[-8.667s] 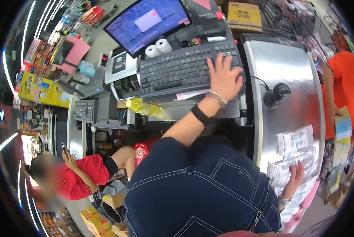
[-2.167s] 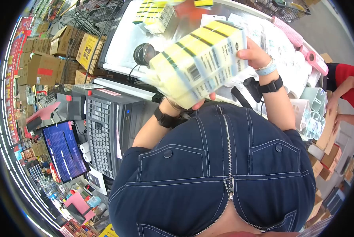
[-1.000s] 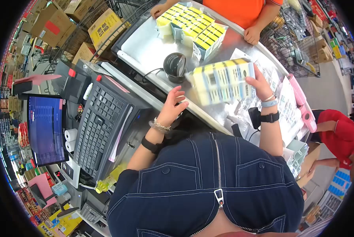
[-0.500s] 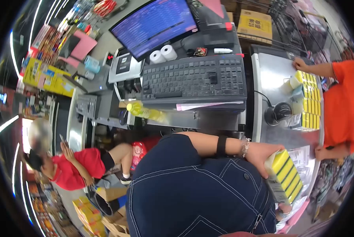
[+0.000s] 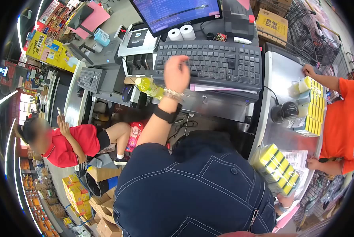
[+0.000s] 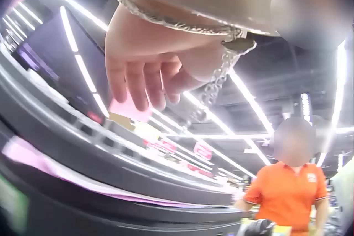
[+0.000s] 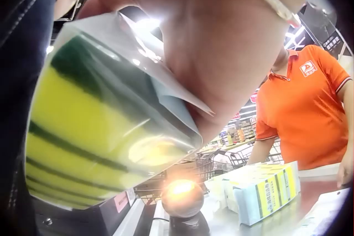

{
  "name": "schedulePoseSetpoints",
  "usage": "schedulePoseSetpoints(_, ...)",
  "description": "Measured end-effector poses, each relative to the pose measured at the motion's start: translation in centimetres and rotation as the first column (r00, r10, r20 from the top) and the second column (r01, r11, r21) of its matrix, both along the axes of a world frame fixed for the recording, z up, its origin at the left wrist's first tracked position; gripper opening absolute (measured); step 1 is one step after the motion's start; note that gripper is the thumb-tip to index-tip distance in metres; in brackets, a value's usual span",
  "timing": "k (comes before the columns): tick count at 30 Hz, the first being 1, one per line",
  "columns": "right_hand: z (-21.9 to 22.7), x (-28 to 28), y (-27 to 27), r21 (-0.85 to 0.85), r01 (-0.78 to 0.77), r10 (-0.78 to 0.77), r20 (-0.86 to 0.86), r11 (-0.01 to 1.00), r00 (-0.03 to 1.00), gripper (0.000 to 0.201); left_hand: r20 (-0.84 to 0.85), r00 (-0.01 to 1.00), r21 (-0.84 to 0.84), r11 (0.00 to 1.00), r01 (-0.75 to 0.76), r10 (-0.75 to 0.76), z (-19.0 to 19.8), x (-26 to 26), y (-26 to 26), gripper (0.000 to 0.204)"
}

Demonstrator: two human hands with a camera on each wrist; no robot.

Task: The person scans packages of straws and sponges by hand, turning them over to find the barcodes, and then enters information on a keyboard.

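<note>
My left hand (image 5: 177, 75) hovers over the left part of the black keyboard (image 5: 224, 59), fingers hanging loosely. The left wrist view shows these fingers (image 6: 135, 84) above the keyboard's edge with nothing in them. My right hand (image 5: 283, 200) grips the far end of a plastic-wrapped pack (image 5: 274, 168) with yellow and dark green stripes, beside my body at the counter. In the right wrist view the pack (image 7: 83, 131) is tilted, and part of the right hand (image 7: 204, 42) lies behind its loose wrap. Several similar striped packs (image 5: 313, 110) stand on the metal counter (image 5: 280, 71).
A round black scanner (image 5: 284, 112) stands on the counter, its cord running toward the keyboard. A person in an orange shirt (image 5: 339, 122) rests both hands at the counter's far edge. A yellow bottle (image 5: 147, 87) lies left of the keyboard, below the monitor (image 5: 177, 15).
My left hand has let go of the striped pack and moved left over the keyboard. My right hand still holds the pack. Earlier, the pack was above the counter near the scanner.
</note>
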State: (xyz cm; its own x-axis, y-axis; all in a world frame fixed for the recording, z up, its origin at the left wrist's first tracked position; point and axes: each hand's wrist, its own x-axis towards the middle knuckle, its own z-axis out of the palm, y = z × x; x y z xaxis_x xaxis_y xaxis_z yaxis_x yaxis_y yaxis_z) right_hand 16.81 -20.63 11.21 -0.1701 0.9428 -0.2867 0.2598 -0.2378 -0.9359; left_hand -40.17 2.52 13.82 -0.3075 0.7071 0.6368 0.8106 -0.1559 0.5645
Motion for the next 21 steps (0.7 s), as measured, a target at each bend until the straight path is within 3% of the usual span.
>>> schedulePoseSetpoints(3, 0.8, -1.1, 1.0, -0.033, -0.026, 0.025, -0.013, 0.999, 1.000, 0.102, -0.090, 0.978, 0.021, 0.982, -0.189, 0.190, -0.3, -2.7, -0.8, 0.017)
schedulePoseSetpoints(5, 1.4, -1.8, 1.5, -0.052, -0.037, 0.036, -0.017, 0.998, 0.999, 0.104, -0.138, 0.974, 0.021, 0.984, -0.177, 0.178, -0.9, -2.3, -1.2, 0.018)
schedulePoseSetpoints(7, 2.1, -2.4, 1.8, -0.075, -0.043, 0.040, -0.036, 0.996, 0.999, 0.105, -0.295, 0.953, 0.001, 0.997, 0.072, -0.069, -2.0, -1.1, -1.3, 0.021)
schedulePoseSetpoints(8, 2.3, -2.7, 1.9, -0.082, -0.042, 0.038, -0.044, 0.996, 0.998, 0.105, -0.301, 0.949, -0.029, 0.995, 0.091, -0.095, -2.4, -0.3, -1.6, 0.023)
schedulePoseSetpoints(13, 2.6, -3.8, 1.8, -0.081, -0.006, -0.001, -0.087, 0.997, 0.996, 0.104, -0.173, 0.982, -0.024, 0.997, 0.080, -0.083, -3.5, 1.7, -1.7, 0.027)
schedulePoseSetpoints(15, 2.7, -4.1, 1.6, -0.079, 0.007, -0.015, -0.101, 0.997, 0.995, 0.104, -0.107, 0.993, 0.067, 0.997, 0.049, -0.041, -3.5, 1.7, -1.4, 0.029)
schedulePoseSetpoints(17, 3.3, -4.6, 1.6, -0.084, 0.003, -0.010, -0.086, 0.996, 0.996, 0.102, -0.117, 0.993, 0.068, 0.997, 0.031, -0.022, -3.6, 1.3, -1.2, 0.032)
schedulePoseSetpoints(19, 4.5, -6.2, 1.8, -0.091, -0.006, 0.000, -0.068, 0.996, 0.998, 0.100, -0.014, 0.999, 0.093, 0.995, -0.041, 0.043, -3.6, 0.9, -1.0, 0.035)
schedulePoseSetpoints(21, 7.0, -10.7, 2.3, -0.092, 0.218, -0.216, 0.029, 0.972, 0.976, 0.088, 0.066, 0.996, 0.075, 0.995, -0.064, 0.059, -3.9, -0.1, -0.8, 0.037)
